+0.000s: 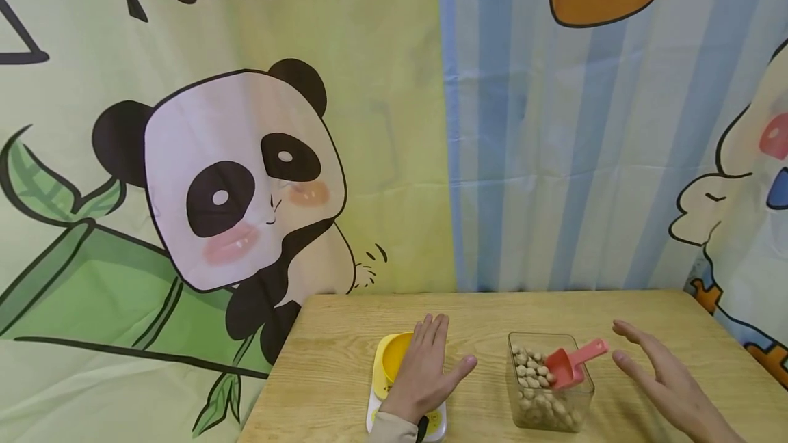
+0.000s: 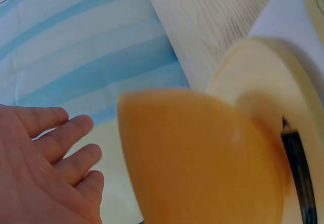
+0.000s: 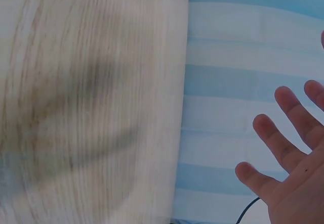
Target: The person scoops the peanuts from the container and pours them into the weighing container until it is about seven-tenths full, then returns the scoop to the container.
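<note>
In the head view my left hand (image 1: 425, 371) is over a yellow and white kitchen scale (image 1: 379, 390), fingers straight and thumb spread to the side. It partly hides the scale and the yellow bowl (image 1: 397, 353) on top. The left wrist view shows the bowl (image 2: 197, 158) large and blurred, beside the fingers, with no grip on it. My right hand (image 1: 671, 381) hovers right of a clear square box (image 1: 586, 398), fingers extended and holding nothing. Inside are small round beige balls (image 1: 531, 368). A pink scoop (image 1: 569, 368) leans in the box, its handle toward the right hand.
All of this stands on a light wooden table (image 1: 480, 320). Behind it hangs a printed curtain (image 1: 394, 156) with a panda and blue stripes. Around the box and scale, bare tabletop shows. A black pencil-shaped mark (image 2: 299, 171) shows on the scale.
</note>
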`<action>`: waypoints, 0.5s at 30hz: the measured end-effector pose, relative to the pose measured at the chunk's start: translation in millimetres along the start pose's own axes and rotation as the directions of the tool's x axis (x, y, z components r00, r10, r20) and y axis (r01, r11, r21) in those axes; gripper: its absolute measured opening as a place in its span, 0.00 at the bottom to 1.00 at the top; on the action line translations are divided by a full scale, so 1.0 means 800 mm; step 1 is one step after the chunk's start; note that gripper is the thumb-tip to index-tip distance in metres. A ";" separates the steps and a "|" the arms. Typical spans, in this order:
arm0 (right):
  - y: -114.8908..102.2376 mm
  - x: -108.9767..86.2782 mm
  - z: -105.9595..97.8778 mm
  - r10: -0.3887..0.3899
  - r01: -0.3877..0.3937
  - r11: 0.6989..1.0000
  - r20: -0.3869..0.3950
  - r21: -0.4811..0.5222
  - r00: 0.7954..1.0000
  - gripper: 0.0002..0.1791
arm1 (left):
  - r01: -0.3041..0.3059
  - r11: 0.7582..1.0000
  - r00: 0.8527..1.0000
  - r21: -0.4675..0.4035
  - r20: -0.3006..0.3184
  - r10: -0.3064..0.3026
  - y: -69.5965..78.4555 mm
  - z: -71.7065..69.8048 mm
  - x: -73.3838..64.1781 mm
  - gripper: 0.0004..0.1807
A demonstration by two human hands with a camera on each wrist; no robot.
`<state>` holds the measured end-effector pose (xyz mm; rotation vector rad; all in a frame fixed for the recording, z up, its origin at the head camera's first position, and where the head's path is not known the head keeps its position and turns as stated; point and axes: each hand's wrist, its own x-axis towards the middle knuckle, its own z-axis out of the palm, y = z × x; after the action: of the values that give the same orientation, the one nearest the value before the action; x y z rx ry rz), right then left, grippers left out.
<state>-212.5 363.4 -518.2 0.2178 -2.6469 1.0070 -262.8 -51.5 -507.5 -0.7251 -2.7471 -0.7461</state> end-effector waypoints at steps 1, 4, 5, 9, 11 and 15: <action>-0.001 0.000 0.000 -0.003 0.003 1.000 0.004 -0.004 1.000 0.35 | -0.004 1.000 1.000 -0.006 0.010 0.004 0.002 0.003 0.001 0.51; -0.003 0.000 -0.002 -0.014 0.014 1.000 0.019 -0.011 1.000 0.35 | -0.011 1.000 0.999 -0.021 0.042 0.012 0.010 0.010 0.003 0.53; -0.003 0.000 -0.003 -0.022 0.022 1.000 0.023 -0.013 1.000 0.34 | -0.015 1.000 0.998 -0.021 0.054 0.016 0.013 0.013 0.004 0.54; -0.005 -0.001 -0.006 -0.049 0.050 0.999 0.040 -0.022 0.998 0.35 | -0.028 1.000 0.994 -0.011 0.107 0.029 0.023 0.023 0.010 0.58; -0.008 -0.001 -0.007 -0.055 0.057 0.998 0.047 -0.029 0.997 0.36 | -0.045 0.999 0.991 0.001 0.126 0.045 0.027 0.029 0.013 0.59; -0.013 0.002 -0.010 -0.048 0.051 0.998 0.078 -0.044 0.996 0.37 | -0.074 0.997 0.985 0.002 0.157 0.073 0.033 0.039 0.017 0.58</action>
<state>-209.4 360.6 -505.6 0.3163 -2.7162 0.9395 -263.3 -9.6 -518.8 -0.9153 -2.8420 -0.6893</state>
